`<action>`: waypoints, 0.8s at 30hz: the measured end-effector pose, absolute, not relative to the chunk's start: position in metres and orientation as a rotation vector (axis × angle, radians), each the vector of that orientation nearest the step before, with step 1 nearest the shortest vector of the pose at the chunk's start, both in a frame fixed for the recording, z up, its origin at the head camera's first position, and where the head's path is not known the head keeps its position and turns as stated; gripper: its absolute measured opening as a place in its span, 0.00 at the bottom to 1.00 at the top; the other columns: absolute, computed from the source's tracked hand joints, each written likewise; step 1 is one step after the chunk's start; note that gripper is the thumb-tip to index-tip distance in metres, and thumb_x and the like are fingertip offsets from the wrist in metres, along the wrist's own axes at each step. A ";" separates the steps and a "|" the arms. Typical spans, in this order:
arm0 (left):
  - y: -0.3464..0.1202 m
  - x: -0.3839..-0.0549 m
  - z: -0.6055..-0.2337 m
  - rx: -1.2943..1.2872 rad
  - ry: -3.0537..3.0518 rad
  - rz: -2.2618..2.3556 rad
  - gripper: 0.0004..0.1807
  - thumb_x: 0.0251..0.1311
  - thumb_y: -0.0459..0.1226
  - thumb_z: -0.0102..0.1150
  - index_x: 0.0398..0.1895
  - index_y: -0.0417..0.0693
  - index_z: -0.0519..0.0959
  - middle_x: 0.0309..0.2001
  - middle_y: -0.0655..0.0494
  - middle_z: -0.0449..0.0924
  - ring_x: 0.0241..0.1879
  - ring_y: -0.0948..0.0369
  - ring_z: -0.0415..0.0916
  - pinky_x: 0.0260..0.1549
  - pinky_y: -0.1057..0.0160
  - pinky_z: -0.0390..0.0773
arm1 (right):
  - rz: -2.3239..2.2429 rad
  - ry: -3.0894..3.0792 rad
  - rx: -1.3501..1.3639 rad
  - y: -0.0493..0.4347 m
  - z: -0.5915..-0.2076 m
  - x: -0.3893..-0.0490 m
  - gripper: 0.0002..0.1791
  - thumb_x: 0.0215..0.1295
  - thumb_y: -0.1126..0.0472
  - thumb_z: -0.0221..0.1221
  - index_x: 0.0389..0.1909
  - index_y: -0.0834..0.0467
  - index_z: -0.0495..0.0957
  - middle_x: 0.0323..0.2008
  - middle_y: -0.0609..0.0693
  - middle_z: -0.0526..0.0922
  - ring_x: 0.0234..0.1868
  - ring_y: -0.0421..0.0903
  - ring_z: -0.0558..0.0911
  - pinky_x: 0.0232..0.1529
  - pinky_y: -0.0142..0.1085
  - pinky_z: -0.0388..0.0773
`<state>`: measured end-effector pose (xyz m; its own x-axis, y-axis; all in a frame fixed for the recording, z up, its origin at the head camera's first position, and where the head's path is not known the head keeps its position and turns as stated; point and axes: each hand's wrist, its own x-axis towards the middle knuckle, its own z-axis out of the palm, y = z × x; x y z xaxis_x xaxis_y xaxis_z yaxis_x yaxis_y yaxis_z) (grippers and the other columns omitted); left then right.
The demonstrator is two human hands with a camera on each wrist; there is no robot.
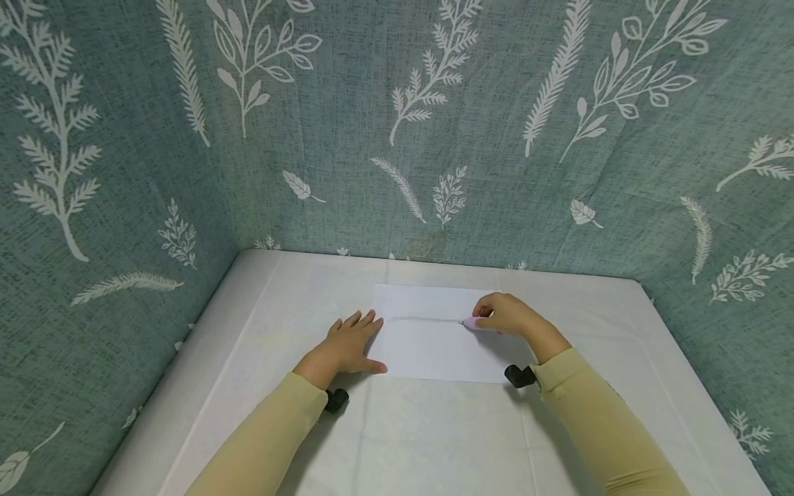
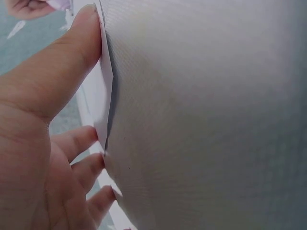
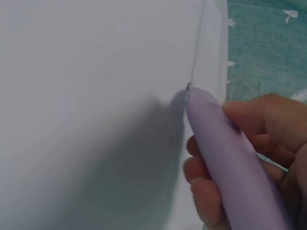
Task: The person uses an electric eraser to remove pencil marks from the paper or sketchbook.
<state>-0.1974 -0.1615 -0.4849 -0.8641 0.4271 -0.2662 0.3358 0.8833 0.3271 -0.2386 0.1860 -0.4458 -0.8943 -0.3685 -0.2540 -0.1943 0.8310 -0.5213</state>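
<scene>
A white sheet of paper (image 1: 428, 355) lies on the cloth-covered table. A faint grey line (image 1: 428, 318) runs across it, from near the left edge to the tip of a thick, pale purple pen-shaped tool (image 3: 228, 158). My right hand (image 1: 509, 315) grips this tool between thumb and curled fingers over the sheet's right part. Its small metal tip (image 3: 189, 86) meets the line on the paper. My left hand (image 1: 349, 346) rests at the sheet's left edge, fingers spread. In the left wrist view the thumb (image 2: 79, 43) presses on the paper, whose edge bows slightly up from the cloth.
White cloth (image 1: 434, 441) covers the table on all sides of the sheet. Green-blue fabric walls (image 1: 347, 138) with white leaf prints rise behind the table and at both sides. Black wrist cameras sit below the left wrist (image 1: 337, 401) and right wrist (image 1: 520, 376).
</scene>
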 end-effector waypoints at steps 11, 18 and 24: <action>-0.162 -0.197 -0.483 0.555 2.713 0.380 0.57 0.50 0.62 0.71 0.79 0.52 0.56 0.80 0.50 0.46 0.78 0.45 0.40 0.72 0.37 0.44 | -0.733 2.651 -0.365 0.186 -0.447 -0.237 0.09 0.66 0.59 0.66 0.42 0.58 0.84 0.37 0.51 0.84 0.26 0.46 0.81 0.27 0.37 0.80; -0.163 -0.197 -0.483 0.565 2.707 0.382 0.56 0.51 0.62 0.70 0.79 0.51 0.56 0.80 0.50 0.45 0.79 0.45 0.39 0.72 0.37 0.44 | -0.711 2.677 -0.392 0.187 -0.448 -0.238 0.08 0.63 0.59 0.67 0.41 0.57 0.84 0.37 0.52 0.85 0.31 0.45 0.81 0.33 0.40 0.79; -0.162 -0.197 -0.483 0.567 2.713 0.379 0.56 0.51 0.62 0.70 0.79 0.52 0.56 0.80 0.50 0.45 0.79 0.46 0.39 0.72 0.37 0.44 | -0.709 2.729 -0.454 0.189 -0.450 -0.236 0.09 0.63 0.58 0.68 0.41 0.57 0.86 0.37 0.51 0.86 0.38 0.46 0.82 0.42 0.43 0.79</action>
